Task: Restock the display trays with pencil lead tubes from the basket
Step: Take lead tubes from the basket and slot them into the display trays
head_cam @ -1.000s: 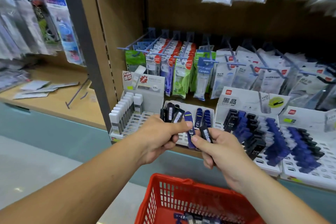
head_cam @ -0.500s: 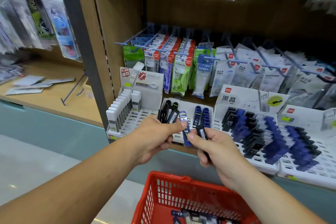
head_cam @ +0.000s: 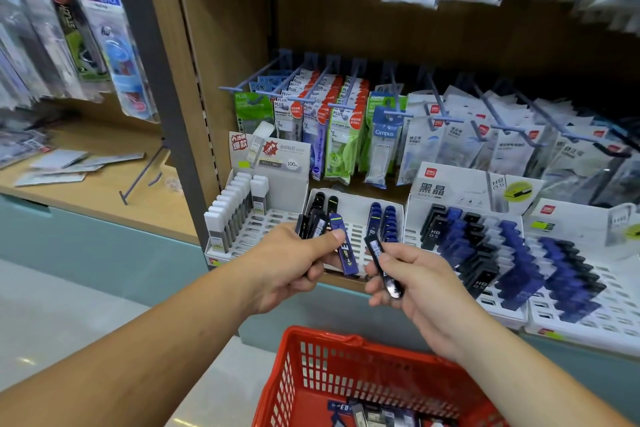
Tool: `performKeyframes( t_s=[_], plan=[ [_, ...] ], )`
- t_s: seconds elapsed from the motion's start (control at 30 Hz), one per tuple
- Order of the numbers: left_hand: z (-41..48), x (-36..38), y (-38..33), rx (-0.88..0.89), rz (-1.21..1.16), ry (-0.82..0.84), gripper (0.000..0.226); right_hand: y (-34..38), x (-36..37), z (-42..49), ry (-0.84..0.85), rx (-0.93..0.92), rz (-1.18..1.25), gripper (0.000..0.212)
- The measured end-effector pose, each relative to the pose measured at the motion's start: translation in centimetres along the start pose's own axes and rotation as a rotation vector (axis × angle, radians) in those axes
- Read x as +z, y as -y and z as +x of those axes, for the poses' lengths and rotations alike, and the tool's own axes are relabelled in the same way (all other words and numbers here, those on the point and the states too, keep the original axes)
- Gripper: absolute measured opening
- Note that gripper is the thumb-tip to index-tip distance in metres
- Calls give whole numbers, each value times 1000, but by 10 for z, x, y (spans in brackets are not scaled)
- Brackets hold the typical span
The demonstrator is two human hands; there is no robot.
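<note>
My left hand (head_cam: 289,263) grips a bunch of pencil lead tubes (head_cam: 320,227), black ones and one blue one under the thumb. My right hand (head_cam: 412,279) pinches a single black lead tube (head_cam: 382,262), tilted, just right of the bunch. Both hands hover in front of the middle white display tray (head_cam: 356,236), which holds a few black tubes at the back left and a row of blue ones on the right. The red basket (head_cam: 346,367) sits below my hands with more tubes lying in its bottom.
A left tray (head_cam: 258,224) holds white-capped tubes. Two trays on the right (head_cam: 502,302) are packed with blue and black tubes. Hanging packets on blue pegs (head_cam: 311,87) fill the back wall. A wooden shelf (head_cam: 104,194) with loose packets lies to the left.
My right hand has drawn the single black tube a little away from the bunch in my left hand. The view has shifted slightly; both hands stay in front of the middle tray.
</note>
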State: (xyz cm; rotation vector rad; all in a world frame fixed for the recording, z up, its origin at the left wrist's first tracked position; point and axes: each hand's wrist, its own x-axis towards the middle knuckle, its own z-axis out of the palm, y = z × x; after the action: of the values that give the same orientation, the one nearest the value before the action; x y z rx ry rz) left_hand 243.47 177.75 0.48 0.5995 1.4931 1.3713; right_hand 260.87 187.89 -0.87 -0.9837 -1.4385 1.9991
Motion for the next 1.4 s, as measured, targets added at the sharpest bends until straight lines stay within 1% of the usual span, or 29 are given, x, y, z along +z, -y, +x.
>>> performKeyframes(
  t_s=[0.07, 0.1, 0.2, 0.27, 0.43, 0.63, 0.83, 1.03, 1.13, 1.23, 1.3, 1.4],
  plan=[
    [-1, 0, 0, -5, 6, 5, 31, 0, -1, -2, -18, -23, -52, 20],
    [-1, 0, 0, -10, 8, 4, 29, 1, -2, -3, -24, -31, -68, 20],
    [-1, 1, 0, -33, 7, 2, 10, 3, -2, -5, -43, -44, -60, 16],
    [0, 1, 0, -41, 2, -3, 5, 4, -1, -6, -50, -61, -74, 16],
    [-1, 2, -1, -38, 6, 8, 10, 3, -2, -6, -59, -146, -127, 28],
    [-6, 2, -1, -31, 80, 66, 10, 4, 0, -5, -68, -193, -134, 29],
    [-10, 8, -2, -37, 159, 92, 11, 3, 0, -5, -16, -175, -145, 24],
    [-10, 8, -3, -36, 196, 117, 13, 3, -2, -6, 10, -149, -114, 26],
    [-11, 10, -3, -36, 210, 111, 12, 2, -1, -5, 3, -144, -104, 26],
    [-11, 10, -3, -39, 220, 68, 11, 2, -1, -4, -33, -144, -84, 24],
    [-10, 8, -3, -42, 219, 40, 15, 3, -1, -4, -59, -136, -48, 22],
    [-12, 7, -3, -65, 235, 57, 16, 5, -1, -4, -60, -111, -2, 20]
  ],
)
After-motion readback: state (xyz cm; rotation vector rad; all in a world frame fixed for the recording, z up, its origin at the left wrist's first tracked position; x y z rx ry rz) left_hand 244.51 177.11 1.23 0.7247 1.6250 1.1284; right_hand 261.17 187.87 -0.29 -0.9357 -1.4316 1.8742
